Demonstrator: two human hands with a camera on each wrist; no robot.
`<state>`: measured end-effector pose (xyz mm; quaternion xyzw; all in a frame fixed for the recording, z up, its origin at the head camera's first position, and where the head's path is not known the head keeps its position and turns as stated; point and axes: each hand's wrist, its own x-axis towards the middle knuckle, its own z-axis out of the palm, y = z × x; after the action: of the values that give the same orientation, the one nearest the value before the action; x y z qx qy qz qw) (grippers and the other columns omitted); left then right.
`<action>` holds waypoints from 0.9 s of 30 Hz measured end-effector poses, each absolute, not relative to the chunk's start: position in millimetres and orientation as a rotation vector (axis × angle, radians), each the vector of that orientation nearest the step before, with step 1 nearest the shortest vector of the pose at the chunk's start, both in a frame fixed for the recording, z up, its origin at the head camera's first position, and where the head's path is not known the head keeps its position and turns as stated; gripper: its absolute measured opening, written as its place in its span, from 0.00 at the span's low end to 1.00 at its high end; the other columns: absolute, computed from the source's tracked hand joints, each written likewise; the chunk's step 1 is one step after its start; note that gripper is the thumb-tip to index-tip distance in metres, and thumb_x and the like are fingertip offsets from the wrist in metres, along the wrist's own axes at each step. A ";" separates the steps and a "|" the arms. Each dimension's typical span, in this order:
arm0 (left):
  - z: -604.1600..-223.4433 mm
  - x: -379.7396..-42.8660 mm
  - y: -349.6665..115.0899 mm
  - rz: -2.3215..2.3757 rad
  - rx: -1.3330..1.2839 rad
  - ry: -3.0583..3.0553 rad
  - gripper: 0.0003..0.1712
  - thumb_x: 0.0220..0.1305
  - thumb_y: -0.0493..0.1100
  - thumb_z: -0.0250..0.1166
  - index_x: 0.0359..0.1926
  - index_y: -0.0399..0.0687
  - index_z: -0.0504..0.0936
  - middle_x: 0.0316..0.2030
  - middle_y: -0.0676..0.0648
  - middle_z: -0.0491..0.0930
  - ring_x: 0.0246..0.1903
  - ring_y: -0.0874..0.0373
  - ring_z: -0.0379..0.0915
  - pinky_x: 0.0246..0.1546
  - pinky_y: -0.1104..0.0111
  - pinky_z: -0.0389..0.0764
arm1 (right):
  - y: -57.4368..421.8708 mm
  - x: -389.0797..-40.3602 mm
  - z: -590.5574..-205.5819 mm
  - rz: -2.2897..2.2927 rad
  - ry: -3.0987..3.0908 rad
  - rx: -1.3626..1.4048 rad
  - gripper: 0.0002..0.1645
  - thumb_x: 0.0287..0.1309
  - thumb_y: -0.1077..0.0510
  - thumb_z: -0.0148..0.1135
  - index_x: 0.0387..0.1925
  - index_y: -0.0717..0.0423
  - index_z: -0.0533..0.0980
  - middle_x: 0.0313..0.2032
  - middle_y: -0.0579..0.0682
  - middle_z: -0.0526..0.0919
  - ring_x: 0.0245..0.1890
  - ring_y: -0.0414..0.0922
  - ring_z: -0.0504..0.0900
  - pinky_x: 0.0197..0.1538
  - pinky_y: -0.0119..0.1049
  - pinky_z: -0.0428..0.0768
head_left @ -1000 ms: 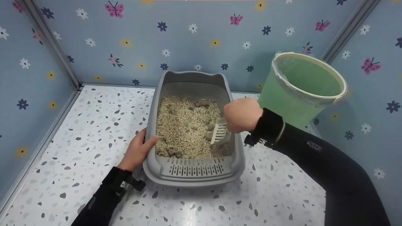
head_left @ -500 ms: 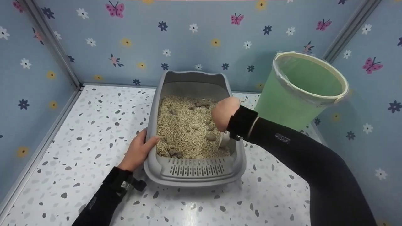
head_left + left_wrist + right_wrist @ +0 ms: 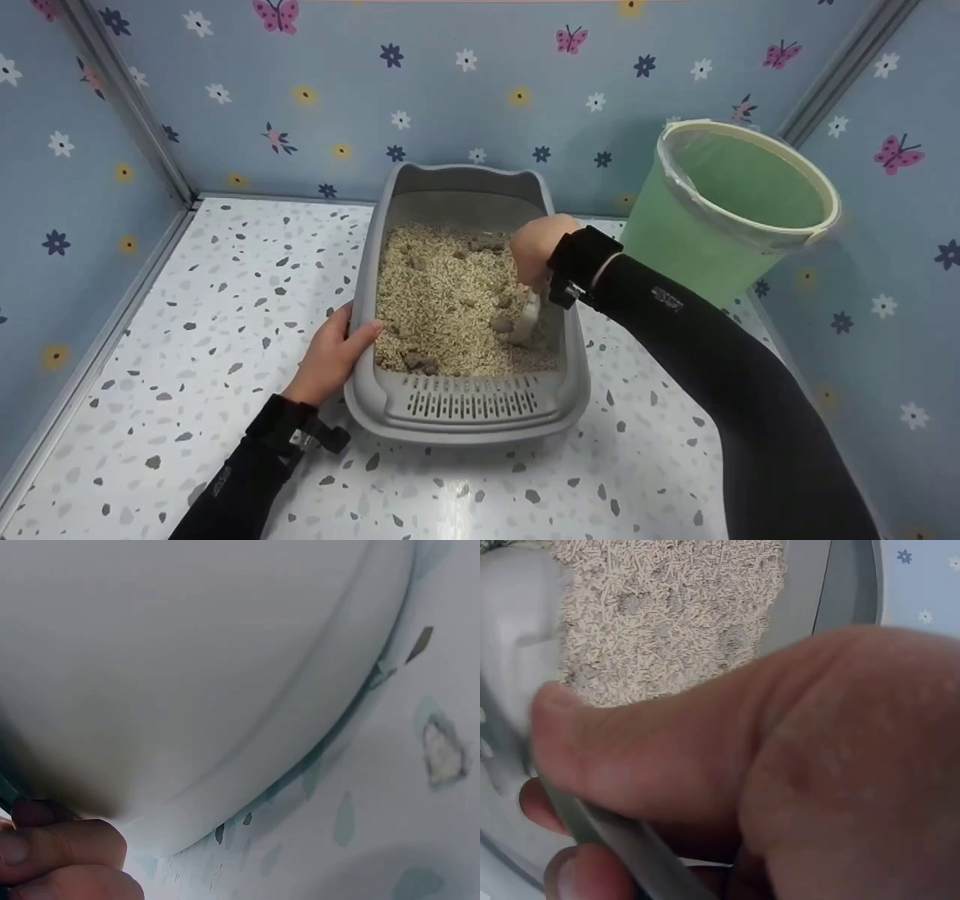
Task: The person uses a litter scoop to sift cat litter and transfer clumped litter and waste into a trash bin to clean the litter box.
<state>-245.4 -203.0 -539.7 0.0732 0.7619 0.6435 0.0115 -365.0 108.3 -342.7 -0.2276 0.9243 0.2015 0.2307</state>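
Note:
My left hand (image 3: 330, 360) grips the left rim of a grey litter box (image 3: 465, 431), its thumb over the edge. Curled fingers (image 3: 67, 855) show against the box's outer wall in the left wrist view. Inside the box lies tan pellet litter (image 3: 442, 300). My right hand (image 3: 541, 244) holds a pale litter scoop (image 3: 526, 321) over the box's right side. The scoop is tipped on edge, its end down at the litter next to a brown clump (image 3: 501, 324). In the right wrist view, my thumb (image 3: 630, 750) presses along the scoop's handle (image 3: 615, 840).
Right of the box stands a green bin (image 3: 682, 240) lined with a clear bag. More dark clumps (image 3: 420, 363) lie at the litter's front left and others (image 3: 487, 242) at its back. A flowered wall (image 3: 442, 97) rises close behind the box.
My right hand has shifted left and slightly away from me. The scoop has turned from showing its slots to standing nearly edge-on. My left hand stays on the rim.

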 end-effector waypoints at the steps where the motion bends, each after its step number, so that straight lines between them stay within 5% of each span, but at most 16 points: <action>1: -539.5 -245.9 -203.0 2.011 0.233 2.373 0.42 0.85 0.52 0.64 0.85 0.35 0.61 0.64 0.30 0.82 0.58 0.38 0.84 0.54 0.67 0.87 | 109.0 -366.7 -343.2 0.546 2.548 -0.624 0.22 0.53 0.60 0.66 0.12 0.43 0.65 0.19 0.42 0.66 0.24 0.45 0.67 0.25 0.42 0.69; 13: -538.7 -246.9 -202.4 2.022 0.207 2.374 0.41 0.84 0.52 0.65 0.85 0.35 0.63 0.59 0.29 0.84 0.52 0.38 0.86 0.50 0.64 0.90 | 119.3 -368.9 -349.7 0.379 2.627 -0.653 0.21 0.50 0.59 0.68 0.16 0.43 0.64 0.21 0.42 0.65 0.23 0.46 0.67 0.23 0.41 0.68; 27: -537.8 -243.9 -201.5 2.000 0.210 2.390 0.41 0.85 0.52 0.64 0.85 0.34 0.62 0.63 0.30 0.83 0.57 0.38 0.85 0.53 0.67 0.88 | 129.3 -375.3 -365.3 0.273 2.679 -0.665 0.22 0.52 0.57 0.68 0.16 0.44 0.63 0.22 0.44 0.64 0.24 0.47 0.65 0.28 0.44 0.69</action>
<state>-243.9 -201.5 -537.8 0.0672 0.7651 0.6403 0.0092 -375.3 129.3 -365.3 -0.2357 0.9496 0.0967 0.1828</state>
